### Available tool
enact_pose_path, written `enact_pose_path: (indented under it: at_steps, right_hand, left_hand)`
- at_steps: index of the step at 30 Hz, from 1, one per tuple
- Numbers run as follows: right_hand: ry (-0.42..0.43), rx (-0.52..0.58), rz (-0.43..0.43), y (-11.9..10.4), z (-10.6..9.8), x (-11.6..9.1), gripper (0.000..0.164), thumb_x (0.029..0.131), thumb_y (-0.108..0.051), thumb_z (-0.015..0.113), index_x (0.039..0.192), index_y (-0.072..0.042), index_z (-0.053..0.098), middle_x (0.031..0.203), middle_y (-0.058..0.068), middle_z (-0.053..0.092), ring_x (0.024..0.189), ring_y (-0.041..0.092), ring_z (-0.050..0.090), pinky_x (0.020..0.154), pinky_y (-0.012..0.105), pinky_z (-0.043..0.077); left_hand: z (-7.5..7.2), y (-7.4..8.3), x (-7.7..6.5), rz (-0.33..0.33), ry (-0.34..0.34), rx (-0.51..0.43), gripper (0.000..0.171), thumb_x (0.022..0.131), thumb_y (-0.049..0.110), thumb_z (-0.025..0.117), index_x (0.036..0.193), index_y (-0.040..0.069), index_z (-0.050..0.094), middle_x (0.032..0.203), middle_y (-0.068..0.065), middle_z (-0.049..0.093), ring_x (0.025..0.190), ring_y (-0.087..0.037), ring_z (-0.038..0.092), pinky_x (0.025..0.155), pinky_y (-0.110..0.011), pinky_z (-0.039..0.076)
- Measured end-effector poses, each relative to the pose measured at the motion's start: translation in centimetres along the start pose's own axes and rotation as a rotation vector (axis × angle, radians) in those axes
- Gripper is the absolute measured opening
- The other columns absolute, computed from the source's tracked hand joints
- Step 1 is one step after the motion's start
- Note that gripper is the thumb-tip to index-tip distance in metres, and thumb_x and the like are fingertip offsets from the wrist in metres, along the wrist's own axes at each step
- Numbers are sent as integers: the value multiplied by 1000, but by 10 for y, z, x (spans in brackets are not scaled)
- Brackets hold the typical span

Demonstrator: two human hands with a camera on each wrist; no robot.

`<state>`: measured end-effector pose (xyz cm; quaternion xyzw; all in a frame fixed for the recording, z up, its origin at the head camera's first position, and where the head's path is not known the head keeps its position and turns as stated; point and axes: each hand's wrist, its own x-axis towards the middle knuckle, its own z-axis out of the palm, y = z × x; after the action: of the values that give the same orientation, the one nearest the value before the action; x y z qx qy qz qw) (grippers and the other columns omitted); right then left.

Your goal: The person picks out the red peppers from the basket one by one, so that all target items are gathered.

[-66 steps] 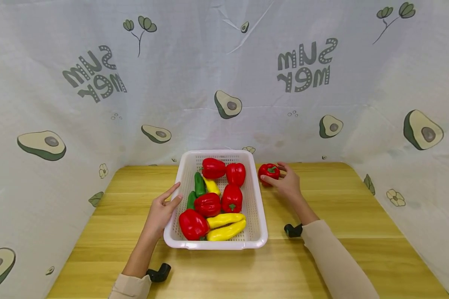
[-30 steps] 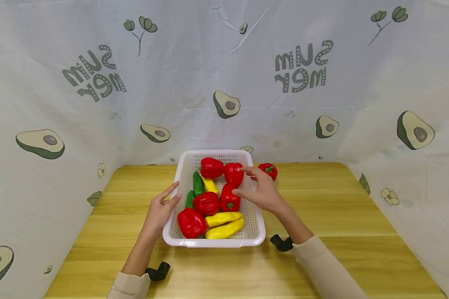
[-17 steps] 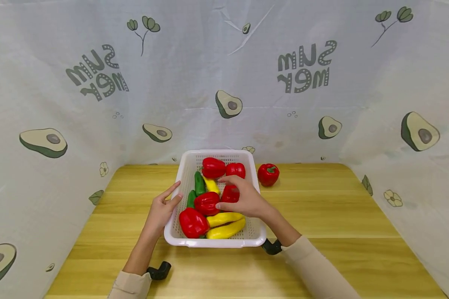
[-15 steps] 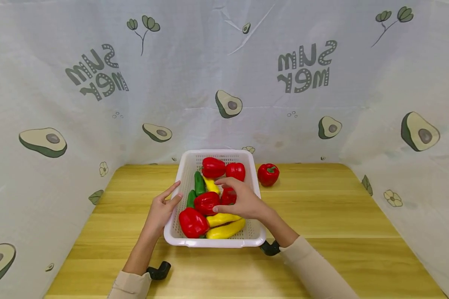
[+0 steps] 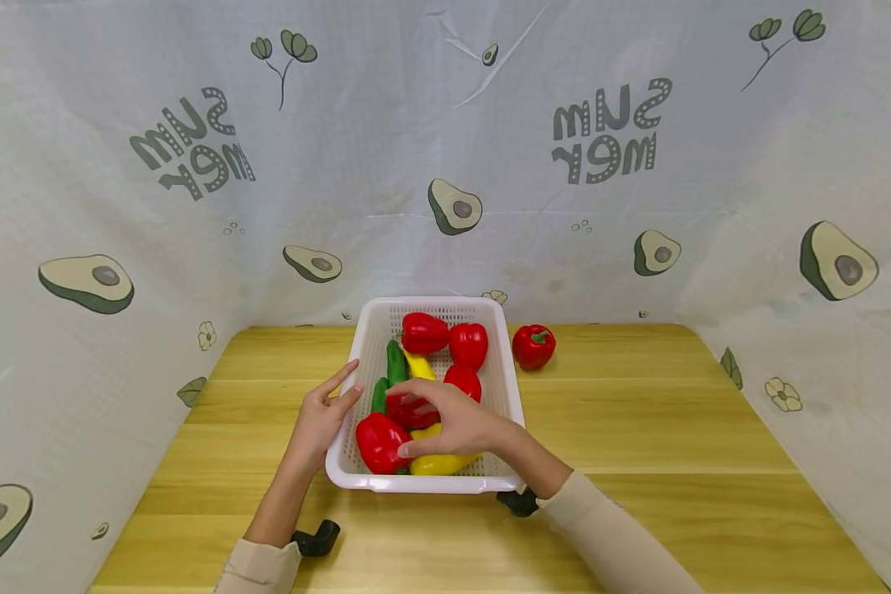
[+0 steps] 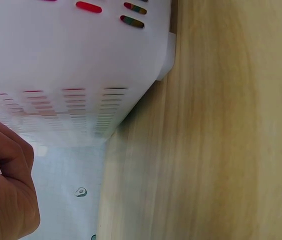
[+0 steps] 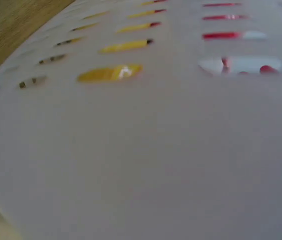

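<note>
The left hand [image 5: 321, 422] grasps the left rim of a white, rectangular plastic basket [image 5: 426, 484]; the right hand [image 5: 454, 422], relaxed and spread, arches over two glossy, rounded red bell peppers [image 5: 379, 444] inside, contact unclear.

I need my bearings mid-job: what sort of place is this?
Probably a staged tabletop workspace, not an ordinary kitchen: avocado-printed cloth hangs behind and on both sides of the wood-grain table, where a white basket holds glossy, possibly artificial peppers.
</note>
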<state>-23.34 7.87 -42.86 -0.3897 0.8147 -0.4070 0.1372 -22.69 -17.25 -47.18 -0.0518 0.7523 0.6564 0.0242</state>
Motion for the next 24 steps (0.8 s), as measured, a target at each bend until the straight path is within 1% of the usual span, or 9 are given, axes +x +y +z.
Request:
enact_pose_path:
  at_steps: [3,5,7,9,12,15,19,22,24]
  right_hand:
    - [-60,15,-27,0,3,1,74,85,-33,83,150,-21,49,148,4,58,128,22,60,106,39,56]
    - [-92,27,-55,1,5,1,74,86,-29,81,151,-18,48,148,3,57,129,21,60,108,38,55]
    - [-123,-10,-84,1,6,1,73,88,-29,79,153,-18,47,152,-1,54,133,17,56,111,36,52]
    - [-151,-56,-116,2,7,1,72,89,-29,78,154,-20,48,156,-4,50,138,15,51,114,36,49]
    - [-179,-135,-136,3,8,-1,69,90,-32,75,154,-26,49,160,-8,45,147,13,42,119,36,44]
    - [-187,-164,-130,4,9,-2,67,90,-32,75,153,-27,50,161,-7,43,149,14,39,117,35,45]
    - [-180,-188,-116,5,10,-2,66,88,-28,78,150,-26,54,159,-4,42,143,16,41,111,29,50]
    - [-163,-196,-103,4,9,-3,63,86,-24,81,146,-26,58,155,-2,43,139,15,43,108,26,51]
    - [-142,-203,-86,4,9,-3,61,85,-24,83,142,-27,61,151,-4,45,137,14,44,106,24,52]
  left_hand:
    - [0,-1,0,2,1,-7,51,101,28,67,151,33,54,123,-23,73,98,-25,76,80,-39,66]
    - [1,0,0,1,-2,-14,51,102,28,67,151,33,54,124,-23,72,99,-26,76,80,-40,66]
    - [0,0,0,2,-5,-17,51,102,28,67,151,33,54,126,-23,71,102,-29,76,81,-41,66]
    - [0,1,-1,2,-5,-21,51,102,28,66,151,32,54,128,-23,70,106,-32,75,82,-43,66]
    - [0,1,-1,5,-5,-17,50,102,27,66,151,31,54,128,-24,70,108,-36,74,82,-44,65]
    - [0,1,-1,1,-6,-21,50,102,27,66,151,32,54,127,-24,70,106,-36,75,81,-44,65]
    - [0,2,-2,-8,-14,-32,51,102,29,67,151,33,54,126,-24,70,104,-35,75,80,-45,66]
    - [0,2,-2,-9,-18,-39,51,102,30,67,151,33,54,127,-25,70,105,-36,75,81,-46,65]
    - [1,2,-2,-8,-20,-40,52,101,31,67,151,33,54,127,-25,70,105,-36,75,81,-46,65]
